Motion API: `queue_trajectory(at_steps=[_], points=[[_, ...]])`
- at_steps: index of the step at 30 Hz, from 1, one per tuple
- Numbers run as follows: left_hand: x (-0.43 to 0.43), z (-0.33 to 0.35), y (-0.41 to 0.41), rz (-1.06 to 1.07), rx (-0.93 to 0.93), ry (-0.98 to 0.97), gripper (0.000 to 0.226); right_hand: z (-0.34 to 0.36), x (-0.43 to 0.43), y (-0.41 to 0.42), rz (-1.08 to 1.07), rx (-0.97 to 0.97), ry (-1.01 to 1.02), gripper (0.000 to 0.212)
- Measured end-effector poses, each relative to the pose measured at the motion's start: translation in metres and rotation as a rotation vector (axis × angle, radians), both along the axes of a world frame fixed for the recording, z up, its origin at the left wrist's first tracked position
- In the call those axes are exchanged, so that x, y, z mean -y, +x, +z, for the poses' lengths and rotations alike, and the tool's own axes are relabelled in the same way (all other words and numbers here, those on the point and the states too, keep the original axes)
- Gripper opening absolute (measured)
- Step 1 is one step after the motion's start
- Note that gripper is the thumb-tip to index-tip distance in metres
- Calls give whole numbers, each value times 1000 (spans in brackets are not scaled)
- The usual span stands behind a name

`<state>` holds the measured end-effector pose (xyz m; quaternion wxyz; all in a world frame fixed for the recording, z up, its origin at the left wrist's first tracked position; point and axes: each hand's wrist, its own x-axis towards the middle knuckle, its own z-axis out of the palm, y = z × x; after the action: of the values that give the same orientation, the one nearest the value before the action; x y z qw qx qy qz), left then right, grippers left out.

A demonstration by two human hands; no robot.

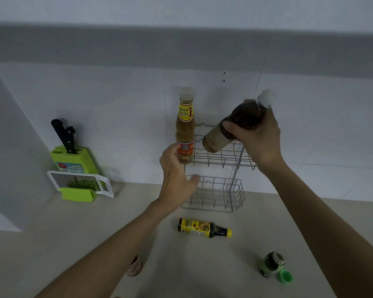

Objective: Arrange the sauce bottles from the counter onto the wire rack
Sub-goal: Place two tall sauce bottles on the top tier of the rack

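Note:
A two-tier wire rack [224, 162] stands against the wall. A tall sauce bottle [185, 127] with a yellow and red label is upright at the left end of its upper tier. My left hand [177, 177] is beside that bottle's base, fingers against its left side and thumb spread away below the tier. My right hand [258, 140] grips a brown sauce bottle [230, 127] with a white cap, tilted over the upper tier. A dark bottle with a yellow label and cap [204, 228] lies on the counter [95, 233] in front of the rack. A small green-labelled bottle [272, 263] sits at the lower right.
A green knife block [73, 160] with black-handled knives stands at the left against the wall, with a white and green grater [80, 186] leaning in front of it. A green cap [285, 276] lies beside the small bottle. The rack's lower tier [213, 196] holds nothing.

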<state>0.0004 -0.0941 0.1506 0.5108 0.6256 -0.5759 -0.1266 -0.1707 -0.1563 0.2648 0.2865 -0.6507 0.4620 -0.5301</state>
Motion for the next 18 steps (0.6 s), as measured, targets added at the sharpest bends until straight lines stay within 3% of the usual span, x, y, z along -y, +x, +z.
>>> queue_trajectory(at_steps=[5, 9, 13, 18], points=[[37, 24, 19, 88, -305, 152, 102, -3, 42, 17, -16, -246, -10, 71], [54, 29, 26, -103, -391, 300, 100, -26, 63, 30, 67, -384, 52, 75], [58, 22, 25, -164, -422, 312, 84, -48, 70, 42, 121, -394, 108, 75], [58, 21, 27, -146, -422, 293, 64, -42, 74, 43, 258, -290, 267, 50]])
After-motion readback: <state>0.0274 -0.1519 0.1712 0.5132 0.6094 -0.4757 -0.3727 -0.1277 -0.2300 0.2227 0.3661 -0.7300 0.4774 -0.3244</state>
